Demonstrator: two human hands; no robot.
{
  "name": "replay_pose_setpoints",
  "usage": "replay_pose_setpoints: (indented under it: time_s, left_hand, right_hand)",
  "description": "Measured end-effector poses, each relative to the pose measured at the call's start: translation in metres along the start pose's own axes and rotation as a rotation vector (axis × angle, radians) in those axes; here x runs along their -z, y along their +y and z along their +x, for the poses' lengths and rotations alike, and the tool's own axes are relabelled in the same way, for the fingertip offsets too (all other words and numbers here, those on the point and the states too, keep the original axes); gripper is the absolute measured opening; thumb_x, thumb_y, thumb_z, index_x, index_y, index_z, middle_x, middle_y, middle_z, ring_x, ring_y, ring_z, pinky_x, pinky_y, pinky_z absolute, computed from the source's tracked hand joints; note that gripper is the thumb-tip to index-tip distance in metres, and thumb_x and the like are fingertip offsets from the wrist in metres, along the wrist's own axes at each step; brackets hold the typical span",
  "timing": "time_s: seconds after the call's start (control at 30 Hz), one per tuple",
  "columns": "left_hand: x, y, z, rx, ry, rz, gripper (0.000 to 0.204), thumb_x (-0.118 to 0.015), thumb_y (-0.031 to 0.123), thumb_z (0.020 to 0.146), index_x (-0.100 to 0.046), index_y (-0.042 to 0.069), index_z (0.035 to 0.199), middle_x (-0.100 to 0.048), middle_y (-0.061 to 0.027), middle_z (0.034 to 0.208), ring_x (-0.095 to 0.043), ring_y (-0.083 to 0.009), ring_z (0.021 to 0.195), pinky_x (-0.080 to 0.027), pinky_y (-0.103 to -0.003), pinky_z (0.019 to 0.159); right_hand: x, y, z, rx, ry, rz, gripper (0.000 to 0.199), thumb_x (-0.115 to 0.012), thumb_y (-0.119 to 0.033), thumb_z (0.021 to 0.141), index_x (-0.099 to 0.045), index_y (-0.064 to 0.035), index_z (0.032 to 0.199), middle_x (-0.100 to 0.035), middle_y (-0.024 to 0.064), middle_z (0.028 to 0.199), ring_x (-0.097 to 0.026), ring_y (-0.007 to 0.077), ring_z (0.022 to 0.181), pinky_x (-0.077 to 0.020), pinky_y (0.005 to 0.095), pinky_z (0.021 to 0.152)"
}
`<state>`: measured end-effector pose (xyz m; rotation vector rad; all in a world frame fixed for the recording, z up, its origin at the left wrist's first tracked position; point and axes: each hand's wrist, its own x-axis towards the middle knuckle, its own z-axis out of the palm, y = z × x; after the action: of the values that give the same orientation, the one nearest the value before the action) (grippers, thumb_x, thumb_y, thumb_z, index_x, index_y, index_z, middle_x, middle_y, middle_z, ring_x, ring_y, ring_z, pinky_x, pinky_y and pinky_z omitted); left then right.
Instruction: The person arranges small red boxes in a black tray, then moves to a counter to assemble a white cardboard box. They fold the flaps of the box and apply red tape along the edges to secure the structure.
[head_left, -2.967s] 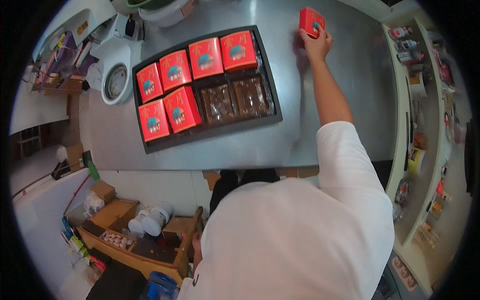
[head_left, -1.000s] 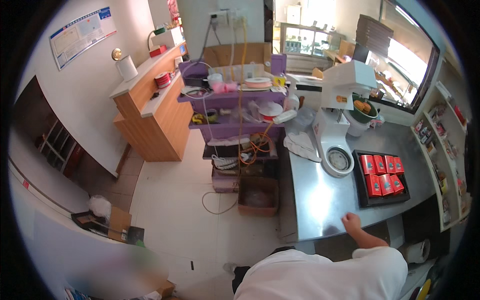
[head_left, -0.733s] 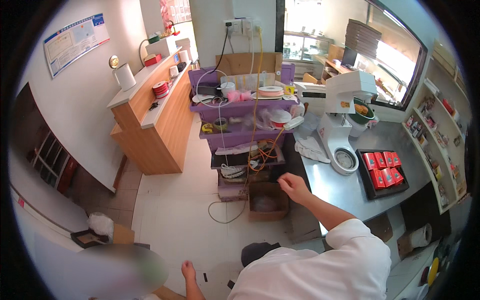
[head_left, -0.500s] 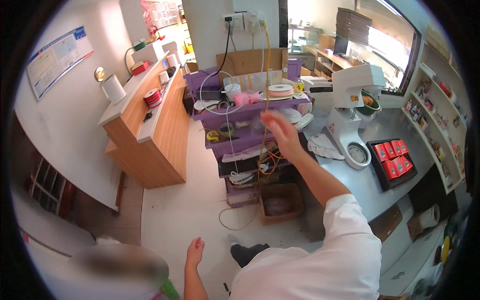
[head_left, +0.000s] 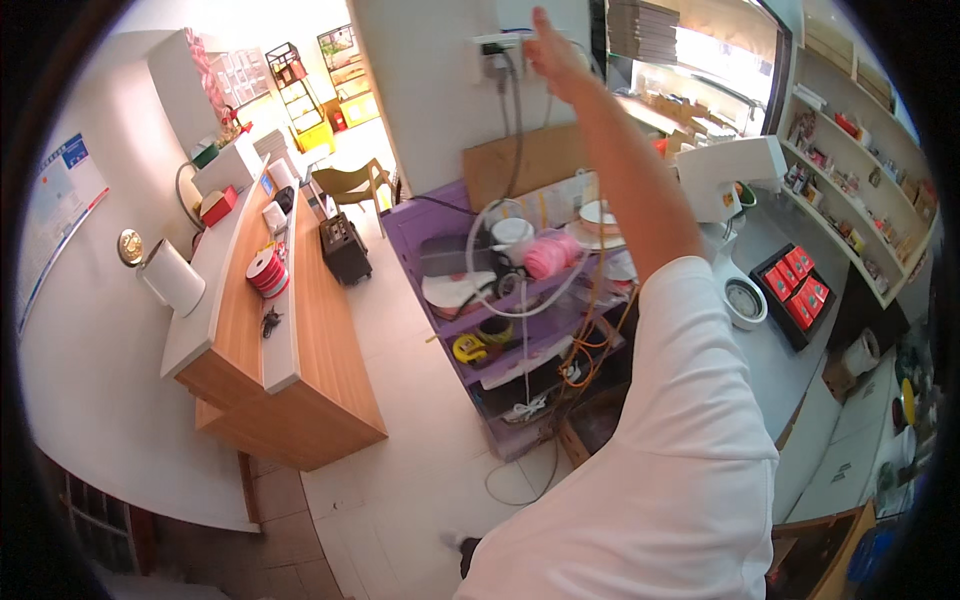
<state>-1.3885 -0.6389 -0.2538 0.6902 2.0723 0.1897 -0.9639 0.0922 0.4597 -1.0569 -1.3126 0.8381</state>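
Observation:
My right arm stretches up and forward across the view. At its end, my right hand (head_left: 560, 62) is beside a white wall socket (head_left: 482, 68), one finger pointing up and the others partly hidden, apparently holding nothing. Whether a fingertip touches the socket panel, I cannot tell. A dark plug (head_left: 494, 46) sits in the socket, its grey cord (head_left: 519, 140) hanging down behind the purple shelf unit (head_left: 420, 225). Pink ribbon or yarn (head_left: 551, 256), a white looped cable (head_left: 473, 262) and an orange cord (head_left: 570, 370) are on the shelves below. My left hand is out of view.
To the left stands a wooden counter (head_left: 330, 400) with a red ribbon spool (head_left: 267, 272) and white kettle (head_left: 172, 278). A white stand mixer (head_left: 728, 165) and a black tray of red packets (head_left: 770, 268) are on the right worktop. A chair (head_left: 350, 182) stands beyond.
My right hand has risen from in front of the shelves to the wall socket. My left hand has left the view. The view has shifted closer to the shelf unit and tilted.

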Motion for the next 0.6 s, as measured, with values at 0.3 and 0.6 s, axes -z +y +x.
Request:
replay_pose_setpoints:
  time_s: [0.3, 0.6]
  left_hand:
    - [0.146, -0.022, 0.151, 0.036, -0.08, 0.022, 0.034, -0.053, 0.029, 0.085, -0.069, 0.005, 0.104, -0.068, -0.0197, 0.102, -0.065, -0.0391, 0.096, -0.05, -0.05, 0.085]
    - [0.329, 0.21, 0.352, -0.327, 0.029, 0.009, 0.043, -0.056, 0.03, 0.089, -0.062, 0.006, 0.124, -0.063, -0.0215, 0.121, -0.061, -0.0369, 0.11, -0.048, -0.043, 0.094]
  right_hand:
    - [-0.037, -0.026, 0.018, 0.235, 0.152, -0.292, 0.079, -0.051, -0.031, 0.085, -0.014, -0.0217, 0.155, -0.042, 0.0148, 0.116, -0.055, 0.0189, 0.074, -0.0495, 0.0321, 0.066]
    - [-0.014, -0.061, 0.045, 0.136, 0.295, -0.768, 0.062, -0.049, -0.026, 0.099, -0.021, -0.0204, 0.154, -0.041, 0.0217, 0.146, -0.051, 0.0251, 0.119, -0.0406, 0.0472, 0.1]
